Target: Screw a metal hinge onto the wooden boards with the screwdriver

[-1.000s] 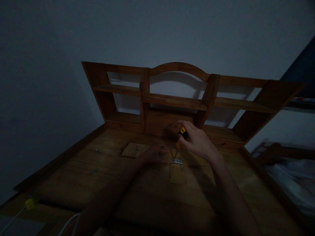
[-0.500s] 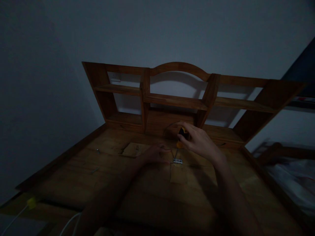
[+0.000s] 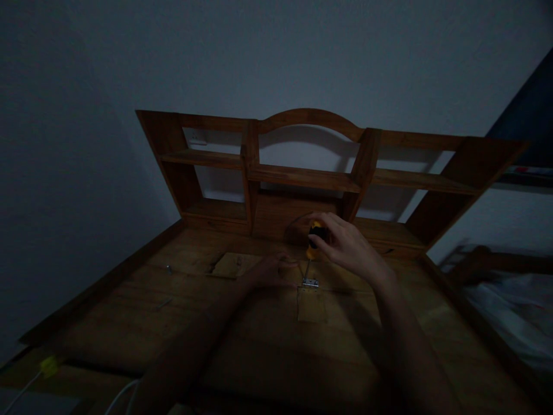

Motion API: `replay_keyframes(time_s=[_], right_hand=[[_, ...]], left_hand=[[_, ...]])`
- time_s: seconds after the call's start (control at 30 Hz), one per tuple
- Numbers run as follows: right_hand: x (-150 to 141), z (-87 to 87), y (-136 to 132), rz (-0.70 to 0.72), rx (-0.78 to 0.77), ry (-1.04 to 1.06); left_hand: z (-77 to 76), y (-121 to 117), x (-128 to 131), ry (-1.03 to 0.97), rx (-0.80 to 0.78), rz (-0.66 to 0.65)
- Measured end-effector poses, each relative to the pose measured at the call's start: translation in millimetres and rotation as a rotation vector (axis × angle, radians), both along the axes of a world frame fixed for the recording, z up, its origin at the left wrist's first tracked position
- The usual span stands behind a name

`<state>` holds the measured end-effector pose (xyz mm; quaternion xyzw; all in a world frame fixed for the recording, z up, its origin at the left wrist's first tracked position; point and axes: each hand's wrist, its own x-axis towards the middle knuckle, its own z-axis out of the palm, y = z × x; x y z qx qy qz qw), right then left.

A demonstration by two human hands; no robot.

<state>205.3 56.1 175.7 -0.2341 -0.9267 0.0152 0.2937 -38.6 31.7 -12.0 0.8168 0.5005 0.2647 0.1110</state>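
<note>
My right hand (image 3: 345, 242) is closed around the yellow-and-black handle of a screwdriver (image 3: 317, 237). The screwdriver's shaft slants down to a small silver metal hinge (image 3: 310, 283) on the wooden desktop (image 3: 259, 340). Against the hinge's near side lies a light square piece of wood (image 3: 311, 305). My left hand (image 3: 274, 271) is low over the desktop, just left of the hinge, its thumb and fingers apart. In this dim light I cannot make out whether its thumb touches the hinge or the wood piece.
Behind stands a wooden shelf unit (image 3: 302, 177) against the wall. Left of my hands is another flat wood piece (image 3: 228, 265). A small metal part (image 3: 168, 268) and a thin pale item (image 3: 164, 304) lie farther left. A yellow object with a white cord (image 3: 49, 366) sits at the front-left edge.
The view has shifted slightly. The screwdriver handle stands a little differently in my right hand, and more of its yellow top shows. Its tip stays at the hinge; my left hand stays beside it.
</note>
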Motion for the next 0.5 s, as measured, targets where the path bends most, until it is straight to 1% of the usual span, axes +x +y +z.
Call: replay_keyframes(time_s=[0.1, 0.17, 0.2, 0.23, 0.33, 0.4, 0.43, 0.5], right_hand=[[-6.7, -4.0, -0.6, -0.165, 0.091, -0.011], [-9.2, -4.7, -1.2, -0.231, 0.127, -0.011], [-8.8, -4.1, -1.2, -0.224, 0.120, -0.003], [-7.4, -3.0, -0.8, -0.186, 0.096, 0.007], [0.4, 1.2, 1.8, 0.008, -0.030, 0.047], [3.5, 2.1, 3.6, 0.084, -0.077, 0.071], [3.4, 1.5, 4.1, 0.078, -0.074, 0.078], [-0.1, -1.0, 3.8, -0.011, -0.024, 0.072]], left_hand=[[3.8, -1.9, 0.9, 0.038, -0.032, 0.016], [6.0, -2.9, 1.4, 0.053, -0.031, 0.015], [6.5, -3.0, 1.6, 0.054, -0.026, 0.018], [6.6, -2.9, 1.7, 0.052, -0.023, 0.017], [5.2, -1.9, 1.8, 0.034, -0.016, -0.003], [4.0, -1.2, 1.7, 0.025, -0.007, -0.012], [3.5, -1.0, 1.6, 0.023, -0.005, -0.010], [3.0, -0.8, 1.3, 0.019, -0.007, -0.004]])
